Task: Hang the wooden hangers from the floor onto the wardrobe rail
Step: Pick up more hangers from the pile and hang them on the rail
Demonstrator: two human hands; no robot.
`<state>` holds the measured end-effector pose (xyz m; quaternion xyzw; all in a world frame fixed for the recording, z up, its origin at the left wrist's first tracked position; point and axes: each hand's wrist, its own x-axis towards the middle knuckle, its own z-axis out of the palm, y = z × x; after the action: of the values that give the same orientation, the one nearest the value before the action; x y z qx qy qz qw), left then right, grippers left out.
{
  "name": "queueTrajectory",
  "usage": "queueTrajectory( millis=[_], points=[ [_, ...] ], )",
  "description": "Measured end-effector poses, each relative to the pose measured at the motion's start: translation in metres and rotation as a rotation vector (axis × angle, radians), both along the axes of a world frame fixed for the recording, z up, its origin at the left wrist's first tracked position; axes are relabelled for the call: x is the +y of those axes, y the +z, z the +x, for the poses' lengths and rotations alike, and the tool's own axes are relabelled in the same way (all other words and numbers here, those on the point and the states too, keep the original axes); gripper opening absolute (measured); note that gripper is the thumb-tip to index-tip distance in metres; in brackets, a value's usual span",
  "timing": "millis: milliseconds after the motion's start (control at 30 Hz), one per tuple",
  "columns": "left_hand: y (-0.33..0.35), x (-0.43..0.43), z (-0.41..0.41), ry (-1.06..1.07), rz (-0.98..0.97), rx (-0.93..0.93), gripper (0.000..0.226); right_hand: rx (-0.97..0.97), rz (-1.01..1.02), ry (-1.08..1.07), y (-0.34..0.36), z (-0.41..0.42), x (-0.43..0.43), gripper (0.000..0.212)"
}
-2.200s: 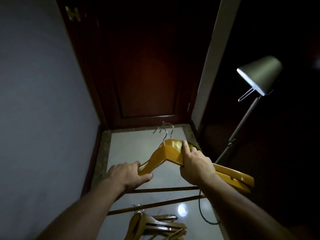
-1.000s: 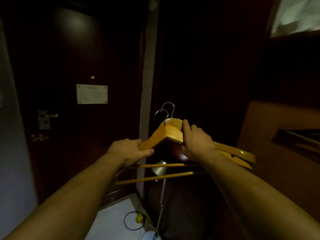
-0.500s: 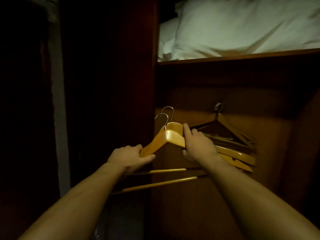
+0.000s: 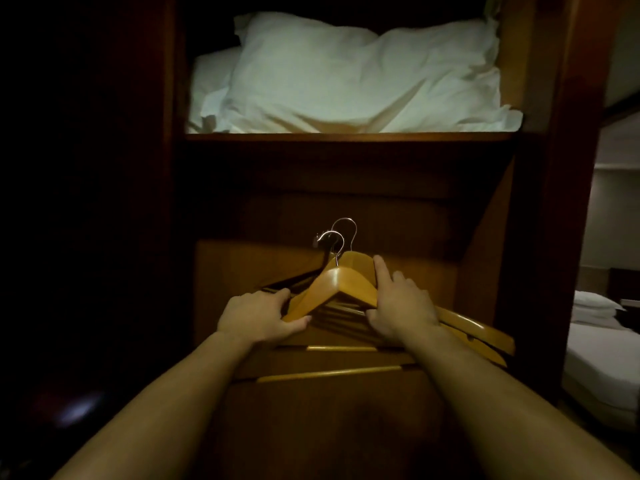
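Two wooden hangers, stacked with their metal hooks pointing far, sit between both hands in front of the open wardrobe. The left hand has its fingers closed around the left shoulder ends; the right hand clamps the right side near the peak. Another hanger hangs just beyond, under the shelf holding a pillow. Both forearms reach forward, slightly raised.

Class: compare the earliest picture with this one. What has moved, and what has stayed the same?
The view swung up from the floor and door to the open wardrobe. The two hangers came up before it. Unchanged: left hand and right hand keep the same grip.
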<state>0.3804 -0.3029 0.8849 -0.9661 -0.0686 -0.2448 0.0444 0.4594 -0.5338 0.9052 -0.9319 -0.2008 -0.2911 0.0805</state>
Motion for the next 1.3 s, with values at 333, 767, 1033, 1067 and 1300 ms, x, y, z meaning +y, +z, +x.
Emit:
queueTrajectory(
  millis=[333,767,1033,1067,1300],
  points=[
    [0.009,0.027,0.123,-0.093,-0.035,0.031,0.071,0.014,0.021,-0.055,0.007,0.107,0.018,0.108],
    [0.011,0.105,0.286,-0.358,-0.630,0.321,0.040,0.002,0.038,-0.131,0.001,0.217,0.074,0.105],
    [-0.001,0.128,0.320,-0.337,-0.639,0.287,0.046,0.056,0.051,-0.174,0.006,0.238,0.082,0.092],
    [-0.004,0.130,0.320,-0.332,-0.648,0.286,0.047,0.062,0.049,-0.169,0.005,0.239,0.084,0.090],
    [-0.022,0.148,0.319,-0.309,-0.671,0.292,0.051,0.056,0.058,-0.114,-0.002,0.238,0.092,0.077]
  ],
)
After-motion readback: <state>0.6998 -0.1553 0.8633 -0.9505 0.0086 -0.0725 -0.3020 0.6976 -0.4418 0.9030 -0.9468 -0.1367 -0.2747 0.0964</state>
